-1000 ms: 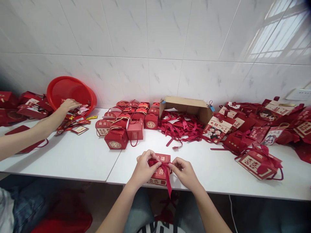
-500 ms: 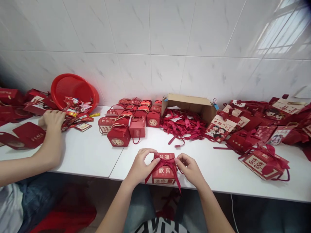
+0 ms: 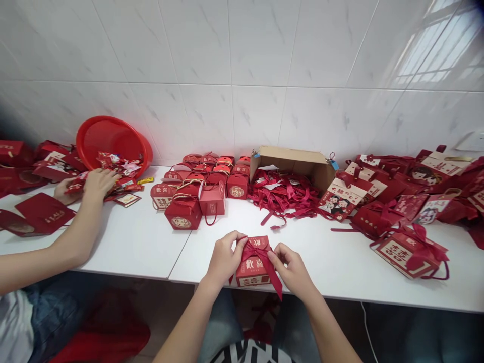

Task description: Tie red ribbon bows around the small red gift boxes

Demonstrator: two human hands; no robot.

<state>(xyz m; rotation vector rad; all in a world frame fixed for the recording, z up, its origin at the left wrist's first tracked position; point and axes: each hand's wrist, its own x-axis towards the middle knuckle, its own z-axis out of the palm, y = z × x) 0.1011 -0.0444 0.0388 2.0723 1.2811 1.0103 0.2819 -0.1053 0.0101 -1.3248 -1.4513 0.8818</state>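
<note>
A small red gift box (image 3: pixel 252 269) with gold characters stands at the near edge of the white table (image 3: pixel 340 262). A dark red ribbon (image 3: pixel 264 254) is tied in a bow on its top, with one tail hanging over the table edge. My left hand (image 3: pixel 224 258) pinches the bow's left loop. My right hand (image 3: pixel 291 267) pinches the ribbon on the right side. Both hands are closed on the ribbon.
A co-worker's hands (image 3: pixel 96 182) rest on candy packets in front of a tilted red basin (image 3: pixel 113 141). Several small red boxes (image 3: pixel 196 194) cluster mid-table. An open cardboard box (image 3: pixel 291 164) spills red ribbons (image 3: pixel 287 196). Larger red gift boxes (image 3: pixel 408 247) lie right.
The ribbon on the box has gone from a loose knot to a tied bow, and the box front now faces me. The co-worker's hand pulled back from the basin to the candy pile.
</note>
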